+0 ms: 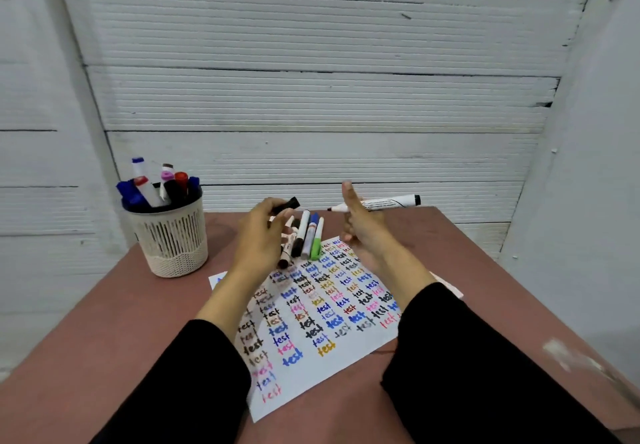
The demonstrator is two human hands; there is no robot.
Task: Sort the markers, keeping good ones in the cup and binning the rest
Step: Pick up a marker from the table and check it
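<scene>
Above the far edge of the test sheet (311,322), we are holding an uncapped marker (384,203) in our right hand (362,227); its white barrel is lying level, the red tip pointing left and the black end pointing right. The fingers of that hand are curling round the barrel while the thumb is sticking straight up. Our left hand (261,235) is pinching a black cap (287,204) between thumb and fingertips, apart from the marker's tip. Just beyond the sheet, between our two hands, a small pile of markers (306,237) is lying on the reddish-brown bench (114,332), among them a green-capped one and a blue-capped one. At the bench's far left, well apart from the pile, a cream slotted cup (171,239) is standing upright, holding several capped markers (159,185) in blue, red, pink and black. The sheet is showing rows of the word "test" in many colours.
</scene>
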